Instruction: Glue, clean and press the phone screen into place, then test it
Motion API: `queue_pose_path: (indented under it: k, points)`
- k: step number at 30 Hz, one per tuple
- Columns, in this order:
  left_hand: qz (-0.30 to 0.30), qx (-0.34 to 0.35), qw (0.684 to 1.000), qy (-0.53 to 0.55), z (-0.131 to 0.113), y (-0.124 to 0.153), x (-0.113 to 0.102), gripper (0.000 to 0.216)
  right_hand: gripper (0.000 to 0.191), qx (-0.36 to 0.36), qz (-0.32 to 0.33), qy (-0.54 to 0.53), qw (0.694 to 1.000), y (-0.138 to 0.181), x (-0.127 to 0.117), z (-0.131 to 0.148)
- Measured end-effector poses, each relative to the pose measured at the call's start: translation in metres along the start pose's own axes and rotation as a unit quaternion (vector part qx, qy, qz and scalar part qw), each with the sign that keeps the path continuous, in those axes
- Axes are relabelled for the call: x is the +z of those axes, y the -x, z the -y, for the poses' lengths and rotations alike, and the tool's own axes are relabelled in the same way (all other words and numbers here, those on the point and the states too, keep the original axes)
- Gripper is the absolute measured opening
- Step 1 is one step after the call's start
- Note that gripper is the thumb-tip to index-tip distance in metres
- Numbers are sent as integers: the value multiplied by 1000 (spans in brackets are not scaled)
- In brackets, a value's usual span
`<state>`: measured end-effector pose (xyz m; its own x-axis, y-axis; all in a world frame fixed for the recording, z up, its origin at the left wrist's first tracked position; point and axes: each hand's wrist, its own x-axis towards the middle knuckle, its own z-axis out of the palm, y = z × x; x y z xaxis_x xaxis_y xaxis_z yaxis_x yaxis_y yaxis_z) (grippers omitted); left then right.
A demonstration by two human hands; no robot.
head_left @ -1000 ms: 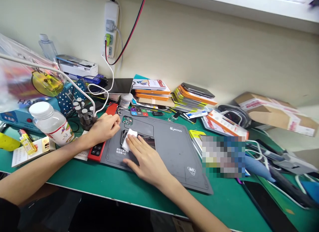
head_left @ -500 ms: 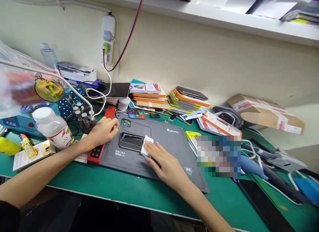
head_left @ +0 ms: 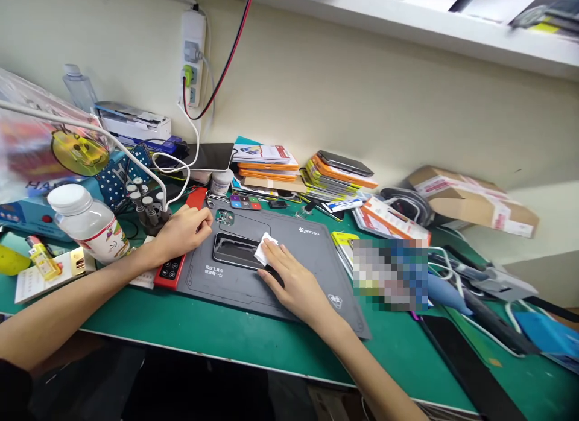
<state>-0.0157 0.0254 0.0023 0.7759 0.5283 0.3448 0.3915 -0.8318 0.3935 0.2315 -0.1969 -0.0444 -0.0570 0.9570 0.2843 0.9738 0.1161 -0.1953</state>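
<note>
I am centring on a black, rectangular phone (head_left: pixel 233 251) with a glossy face and a thin pale rim; it is lying flat on a dark grey work mat (head_left: pixel 312 282), its far end disappearing under the right hand (head_left: pixel 292 282). The mat is probably giving it a soft, steady ground. A small, crumpled white cloth or tissue (head_left: pixel 262 252) is sitting between the fingertips and the phone, likely keeping bare skin off the surface.

I am seeing that right hand laid out nearly flat, fingers long and close together, thumb standing apart; it is pressing the cloth down rather than pinching it. The left hand (head_left: pixel 185 228) is resting by the mat's left edge, curling into a loose fist; I am seeing nothing in it, but its palm is hidden, so I cannot tell for certain.

Just beside it, a red controller with black buttons (head_left: pixel 170 273) is lying along the mat's edge, within easy reach. Small metal bits (head_left: pixel 225 217) are gathering in the mat's dark corner recess, presumably so they stay together. Farther left, a clear plastic bottle with a white cap (head_left: pixel 88 231) is standing on the green tabletop (head_left: pixel 217 327).
</note>
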Motion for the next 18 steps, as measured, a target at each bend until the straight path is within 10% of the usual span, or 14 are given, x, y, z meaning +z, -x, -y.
queue_pose_path:
  k: [18]
  points:
    - [-12, 0, 1000, 4, 1, 0, 4, 14, 73, -47, -3, 14, 999, 22, -5, 3]
